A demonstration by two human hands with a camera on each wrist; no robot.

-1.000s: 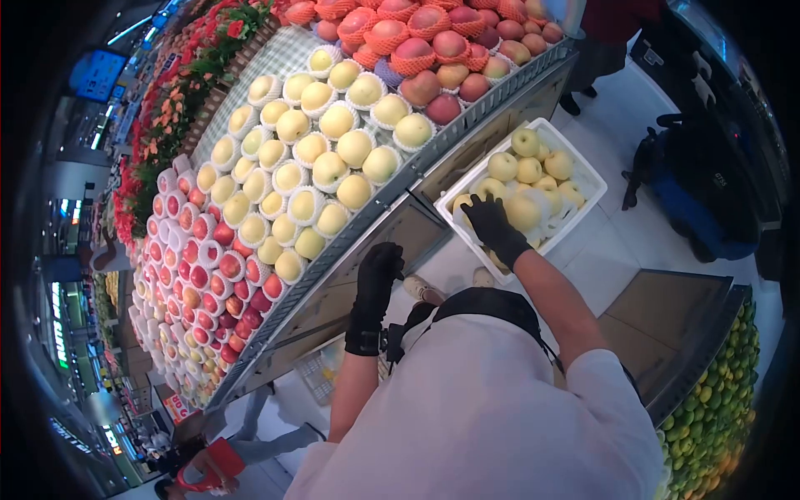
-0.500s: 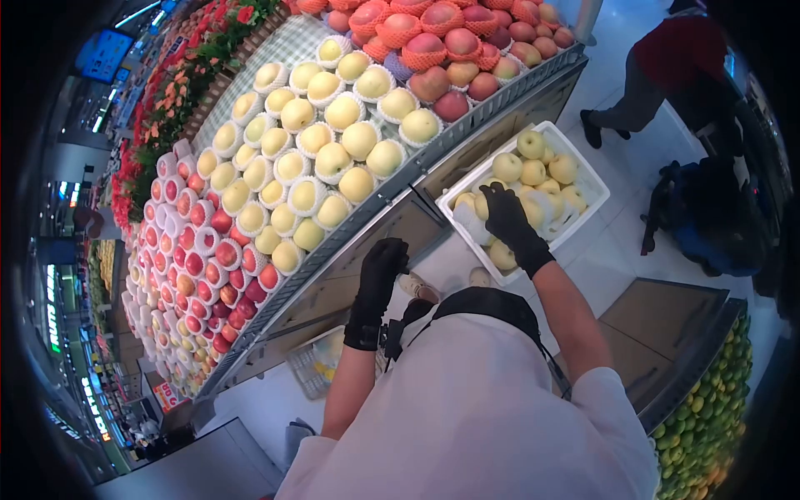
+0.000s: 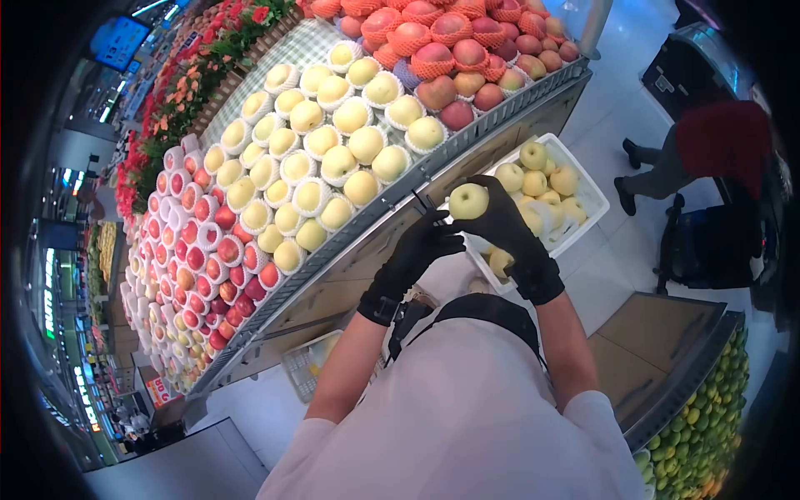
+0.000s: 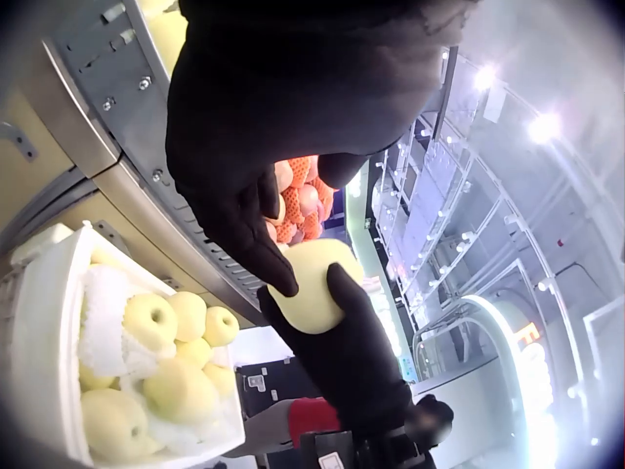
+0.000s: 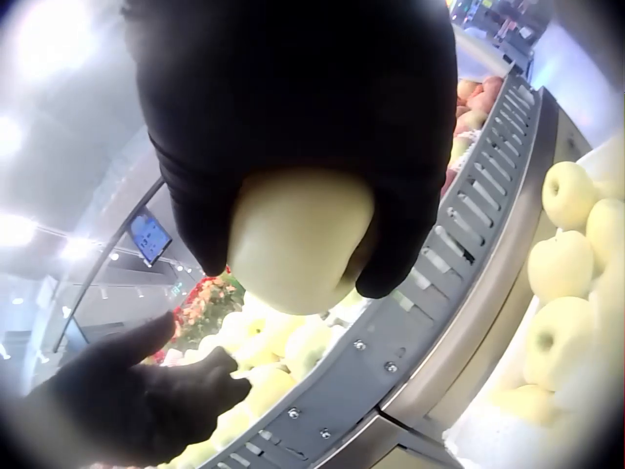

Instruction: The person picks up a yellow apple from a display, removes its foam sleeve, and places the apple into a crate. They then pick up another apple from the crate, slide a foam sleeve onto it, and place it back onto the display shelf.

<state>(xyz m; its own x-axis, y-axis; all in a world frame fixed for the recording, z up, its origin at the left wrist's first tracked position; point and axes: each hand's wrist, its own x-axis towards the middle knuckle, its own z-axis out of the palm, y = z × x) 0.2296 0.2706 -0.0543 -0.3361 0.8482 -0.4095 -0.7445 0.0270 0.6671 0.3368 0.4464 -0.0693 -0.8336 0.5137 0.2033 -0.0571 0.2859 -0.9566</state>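
Observation:
In the head view my gloved right hand grips a pale yellow-green apple in front of the display's edge. The right wrist view shows thumb and fingers curled round the same apple. My gloved left hand is close on the apple's left side, its fingers extended toward it. Seen from the left wrist, the left fingertips come right up to the apple's surface. Behind the right hand a white foam box holds several similar apples, some with white foam nets.
A sloped display has a grey slatted edge and bears netted yellow apples, red apples and orange-netted fruit. A person in a red top is at the right. Green fruit fills a stand at lower right.
My right hand has come up out of the foam box with an apple and moved left. My left hand has risen toward it. The person in red has come further into view.

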